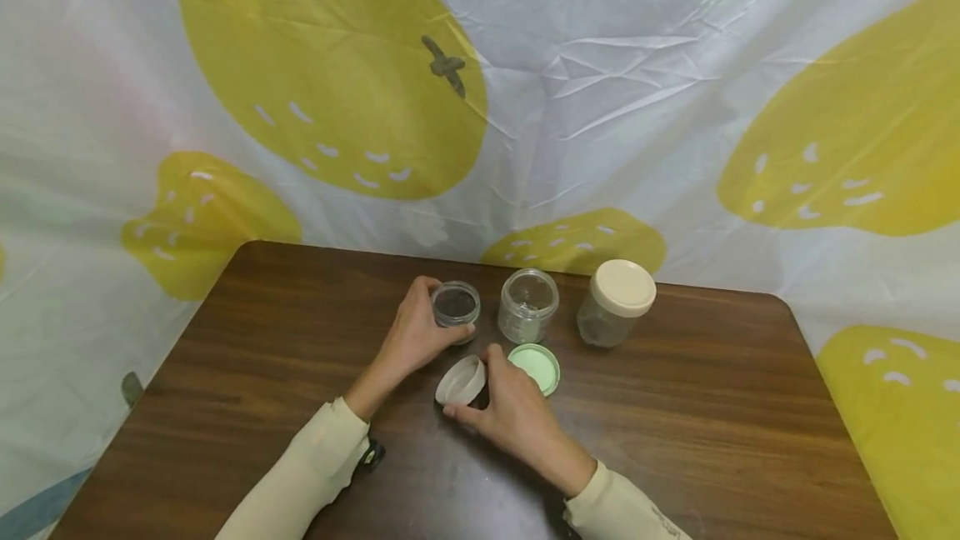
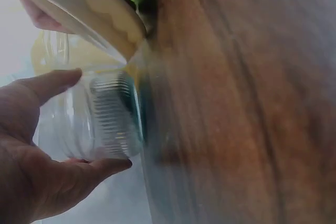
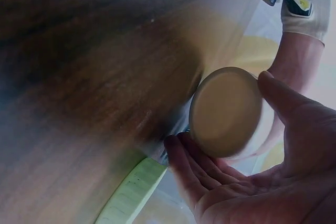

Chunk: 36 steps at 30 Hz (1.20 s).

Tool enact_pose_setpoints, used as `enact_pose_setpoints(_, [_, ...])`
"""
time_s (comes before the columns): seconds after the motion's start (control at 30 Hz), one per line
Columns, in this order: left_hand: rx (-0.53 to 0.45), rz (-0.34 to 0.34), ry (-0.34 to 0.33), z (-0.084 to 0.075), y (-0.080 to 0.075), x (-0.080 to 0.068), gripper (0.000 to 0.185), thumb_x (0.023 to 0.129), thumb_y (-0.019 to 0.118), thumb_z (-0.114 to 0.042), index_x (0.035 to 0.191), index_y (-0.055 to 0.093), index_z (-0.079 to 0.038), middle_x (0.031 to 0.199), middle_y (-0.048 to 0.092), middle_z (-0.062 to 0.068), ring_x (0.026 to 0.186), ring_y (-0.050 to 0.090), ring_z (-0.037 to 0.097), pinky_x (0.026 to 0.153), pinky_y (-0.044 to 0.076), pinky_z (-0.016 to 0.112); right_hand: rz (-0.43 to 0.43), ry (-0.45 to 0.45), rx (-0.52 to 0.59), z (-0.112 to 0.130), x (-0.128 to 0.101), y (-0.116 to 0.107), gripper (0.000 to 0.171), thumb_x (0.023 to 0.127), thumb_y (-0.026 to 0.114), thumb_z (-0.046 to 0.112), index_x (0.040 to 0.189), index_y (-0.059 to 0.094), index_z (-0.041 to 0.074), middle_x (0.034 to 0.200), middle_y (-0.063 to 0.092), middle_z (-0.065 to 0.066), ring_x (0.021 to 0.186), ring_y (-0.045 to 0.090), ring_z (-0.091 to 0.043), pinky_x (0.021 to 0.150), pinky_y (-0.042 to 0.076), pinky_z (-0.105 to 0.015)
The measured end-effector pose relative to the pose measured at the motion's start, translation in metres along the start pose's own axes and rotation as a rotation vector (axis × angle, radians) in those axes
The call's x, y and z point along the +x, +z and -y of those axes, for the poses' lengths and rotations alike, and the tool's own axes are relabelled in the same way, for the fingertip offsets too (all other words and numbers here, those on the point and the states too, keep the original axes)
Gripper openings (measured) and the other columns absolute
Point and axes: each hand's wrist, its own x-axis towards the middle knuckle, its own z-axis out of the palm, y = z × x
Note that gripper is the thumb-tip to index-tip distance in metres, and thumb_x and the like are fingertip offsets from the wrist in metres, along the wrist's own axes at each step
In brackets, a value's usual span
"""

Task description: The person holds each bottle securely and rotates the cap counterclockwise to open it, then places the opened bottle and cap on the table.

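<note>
My left hand (image 1: pixel 420 332) grips a small clear jar (image 1: pixel 455 307) with dark contents, standing on the brown table (image 1: pixel 262 373); the left wrist view shows the same clear jar (image 2: pixel 100 124) between thumb and fingers. My right hand (image 1: pixel 506 411) holds a cream lid (image 1: pixel 461 380) tilted just in front of that jar. That cream lid (image 3: pixel 226 111) sits between thumb and fingertips in the right wrist view, and the lid (image 2: pixel 86 11) appears above the jar in the left wrist view.
A pale green lid (image 1: pixel 536 367) lies flat beside my right hand. An open empty clear jar (image 1: pixel 527 305) and a jar with a cream lid (image 1: pixel 617 302) stand behind it. A fruit-print sheet (image 1: pixel 600 90) hangs behind the table.
</note>
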Motion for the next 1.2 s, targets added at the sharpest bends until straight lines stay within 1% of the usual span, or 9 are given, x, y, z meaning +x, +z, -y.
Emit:
enact_pose_setpoints(0.2, [0.012,0.026,0.021,-0.0034,-0.0027,0.0007,0.083,0.078,0.093,-0.026,0.139,0.044,0.001,0.134,0.057,0.026,0.122,0.06,0.04,0.104,0.052,0.053,0.0,-0.007,-0.035,-0.0002,0.0006,0.0005,0.067,0.074,0.094,0.047,0.114,0.056,0.009,0.095,0.07,-0.003,0.08,0.068,-0.021,0.066,0.052,-0.036])
enact_pose_setpoints(0.3, [0.044,0.062,0.031,-0.0051,-0.0034,0.0005,0.084,0.083,0.09,-0.025,0.143,0.04,0.004,0.14,0.052,0.028,0.128,0.058,0.041,0.108,0.051,0.053,-0.009,-0.02,-0.063,0.0006,0.0004,0.0016,0.067,0.074,0.094,0.048,0.115,0.059,0.008,0.1,0.069,-0.004,0.086,0.068,-0.022,0.073,0.054,-0.039])
enact_pose_setpoints(0.43, [0.1,0.117,0.041,-0.0075,-0.0038,0.0007,0.085,0.089,0.086,-0.027,0.147,0.034,0.007,0.146,0.045,0.029,0.135,0.055,0.042,0.111,0.05,0.053,-0.034,-0.036,-0.126,0.0023,0.0002,0.0033,0.07,0.072,0.095,0.049,0.115,0.064,0.004,0.105,0.066,-0.007,0.094,0.066,-0.024,0.081,0.056,-0.042])
enact_pose_setpoints(0.5, [0.115,0.131,0.036,-0.0088,-0.0041,0.0008,0.085,0.09,0.085,-0.028,0.148,0.033,0.006,0.148,0.043,0.029,0.136,0.055,0.043,0.112,0.05,0.052,-0.043,-0.035,-0.152,0.0029,0.0004,0.0043,0.071,0.07,0.096,0.05,0.114,0.065,0.003,0.106,0.066,-0.008,0.096,0.065,-0.026,0.082,0.056,-0.044])
enact_pose_setpoints(0.63, [0.128,0.138,0.021,-0.0099,-0.0044,0.0004,0.085,0.091,0.084,-0.028,0.149,0.032,0.006,0.149,0.042,0.029,0.135,0.056,0.043,0.111,0.051,0.052,-0.042,-0.026,-0.186,0.0025,0.0014,0.0067,0.074,0.069,0.096,0.051,0.115,0.065,0.002,0.107,0.065,-0.009,0.097,0.065,-0.027,0.08,0.057,-0.044])
enact_pose_setpoints(0.73, [0.135,0.146,0.009,-0.0094,-0.0048,-0.0002,0.085,0.092,0.083,-0.028,0.15,0.032,0.006,0.151,0.041,0.029,0.136,0.056,0.043,0.11,0.051,0.053,-0.025,-0.021,-0.213,0.0009,0.002,0.0085,0.075,0.068,0.097,0.05,0.117,0.066,0.003,0.109,0.063,-0.009,0.098,0.065,-0.026,0.078,0.057,-0.044])
enact_pose_setpoints(1.0, [0.155,0.158,0.015,-0.0065,-0.0064,0.0003,0.083,0.092,0.083,-0.029,0.15,0.032,0.004,0.15,0.041,0.028,0.131,0.058,0.043,0.106,0.052,0.053,-0.007,-0.035,-0.247,0.0012,0.0018,0.0075,0.077,0.067,0.099,0.047,0.12,0.065,0.002,0.112,0.061,-0.011,0.099,0.064,-0.027,0.073,0.058,-0.044])
enact_pose_setpoints(1.2, [0.147,0.157,0.007,-0.0071,-0.0071,-0.0013,0.085,0.092,0.083,-0.029,0.151,0.032,0.003,0.151,0.041,0.028,0.133,0.058,0.043,0.108,0.052,0.054,0.004,-0.024,-0.267,0.0013,0.0018,0.0079,0.077,0.067,0.099,0.047,0.12,0.065,0.003,0.112,0.06,-0.01,0.099,0.063,-0.026,0.07,0.058,-0.043])
